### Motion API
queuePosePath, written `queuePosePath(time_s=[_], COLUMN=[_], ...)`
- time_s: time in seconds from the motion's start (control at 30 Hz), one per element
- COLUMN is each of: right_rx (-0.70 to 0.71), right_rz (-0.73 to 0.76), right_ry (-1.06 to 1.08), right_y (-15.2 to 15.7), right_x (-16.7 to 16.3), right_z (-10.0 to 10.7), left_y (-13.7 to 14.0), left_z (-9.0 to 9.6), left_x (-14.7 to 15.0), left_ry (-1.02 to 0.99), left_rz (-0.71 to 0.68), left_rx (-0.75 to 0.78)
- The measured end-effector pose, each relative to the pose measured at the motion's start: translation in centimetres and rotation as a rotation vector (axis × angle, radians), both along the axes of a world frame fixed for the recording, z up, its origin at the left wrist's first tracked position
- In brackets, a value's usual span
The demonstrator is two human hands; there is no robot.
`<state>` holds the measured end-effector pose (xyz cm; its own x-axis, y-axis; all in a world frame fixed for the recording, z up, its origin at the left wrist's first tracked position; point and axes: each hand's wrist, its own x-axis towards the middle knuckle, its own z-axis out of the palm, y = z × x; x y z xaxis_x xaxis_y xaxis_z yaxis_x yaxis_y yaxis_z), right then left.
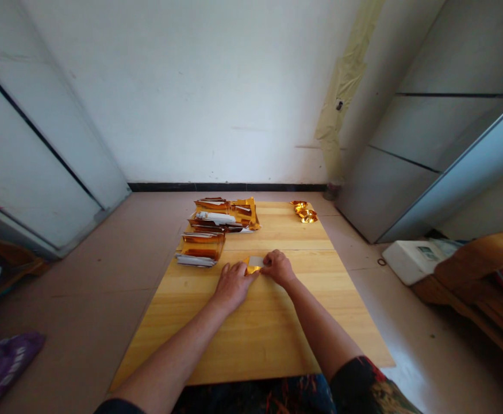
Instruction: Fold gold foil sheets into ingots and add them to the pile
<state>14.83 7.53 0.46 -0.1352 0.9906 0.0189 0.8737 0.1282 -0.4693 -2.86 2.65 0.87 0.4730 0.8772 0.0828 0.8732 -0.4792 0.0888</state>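
Between my hands, on the wooden table [251, 322], lies a small piece of gold foil [253, 268] with a pale grey-white face showing. My left hand [233, 284] has its closed fingers on the foil's left end. At the other end my right hand [279, 268] pinches the edge, with its fingers curled. A stack of gold and white foil sheets [200, 249] lies just beyond my left hand. Behind that, more gold foil wrappers [225, 215] lie together, some with white sides up. Crumpled shiny gold foil pieces [306, 215] rest at the far right corner.
The white wall [217, 103] stands past the table's far edge. A grey refrigerator [410, 138] is at the right, with a white box [413, 261] and wooden furniture [484, 259] nearer. On the left are a pale cabinet [39, 149] and a purple bag [7, 368].
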Motion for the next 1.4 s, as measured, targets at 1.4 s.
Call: queuePosePath(time_s=[1.4], right_rx=[-0.031], right_rz=[-0.009], right_ry=[-0.044], right_y=[-0.2], right_x=[-0.4], right_z=[0.8], left_y=[0.1], left_z=[1.7], left_x=[-0.8], left_ry=[-0.01], left_rz=[-0.092], left_rx=[-0.045])
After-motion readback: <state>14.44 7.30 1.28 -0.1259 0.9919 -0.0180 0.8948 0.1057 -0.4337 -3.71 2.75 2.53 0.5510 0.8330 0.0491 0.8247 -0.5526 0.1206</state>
